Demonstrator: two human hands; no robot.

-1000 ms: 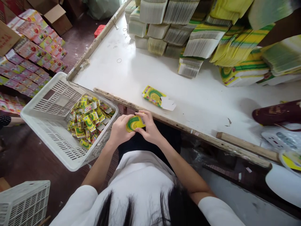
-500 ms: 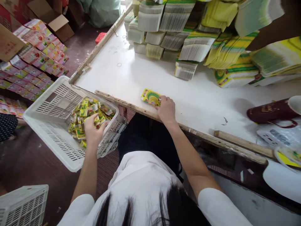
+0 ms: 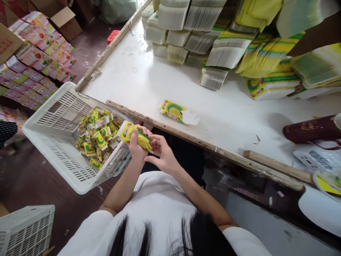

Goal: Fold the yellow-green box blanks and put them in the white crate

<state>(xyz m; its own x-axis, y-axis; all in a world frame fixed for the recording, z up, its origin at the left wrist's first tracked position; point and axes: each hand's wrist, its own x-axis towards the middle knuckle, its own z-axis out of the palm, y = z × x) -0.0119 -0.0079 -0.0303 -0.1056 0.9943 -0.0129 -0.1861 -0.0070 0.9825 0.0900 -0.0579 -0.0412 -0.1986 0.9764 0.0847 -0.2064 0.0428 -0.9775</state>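
A small yellow-and-green carton (image 3: 143,140) with a white flap at its left end is held in my left hand (image 3: 137,149), thumb on its front face. My right hand (image 3: 165,156) is at the carton's right end, fingertips against it and thumb apart below. The contact there is partly hidden. On the white table (image 3: 119,81) lies another yellow-and-green carton (image 3: 173,111), flat-looking, its white flap pointing right. Left of my hands, a white plastic basket (image 3: 53,110) contains many small yellow-and-green cartons (image 3: 99,140).
Stacks of flat carton blanks (image 3: 226,48) line the table's back. A dark red mug (image 3: 309,128) lies on its side at right, beside a wooden strip (image 3: 277,165). Pink boxes (image 3: 37,57) are piled on the left floor. Another white basket (image 3: 26,231) stands lower left.
My left hand has come out of the basket and now holds a carton before my body. My right hand has left the carton on the table and moved to the held one.
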